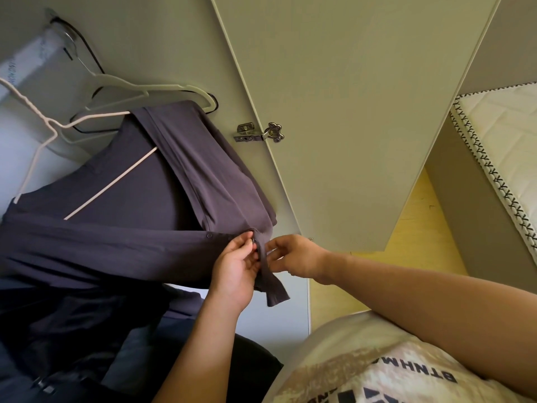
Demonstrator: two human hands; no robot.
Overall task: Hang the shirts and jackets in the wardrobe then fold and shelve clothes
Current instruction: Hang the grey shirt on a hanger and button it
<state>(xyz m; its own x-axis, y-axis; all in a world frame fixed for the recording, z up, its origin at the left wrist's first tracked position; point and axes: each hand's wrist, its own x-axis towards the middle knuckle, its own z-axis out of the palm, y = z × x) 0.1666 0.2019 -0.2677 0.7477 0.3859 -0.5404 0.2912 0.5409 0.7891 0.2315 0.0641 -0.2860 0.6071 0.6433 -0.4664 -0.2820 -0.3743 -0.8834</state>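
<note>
Your left hand (236, 271) pinches the front edge of the dark grey shirt (87, 251) beside a button, its grip closed on the cloth. Your right hand (293, 257) meets it from the right, its grip narrow on the same strip, which dangles between both hands. The shirt hangs on a pale pink hanger (110, 184) inside the wardrobe, left of the open door (348, 112) and its hinge (258, 132).

A dark grey button-up shirt (101, 248) hangs on a pale thin hanger (110, 183) inside the cream wardrobe (145, 39), its neck spread wide and its two front edges drawn together near the open door (334, 112), one small button (208, 235) showing.
</note>
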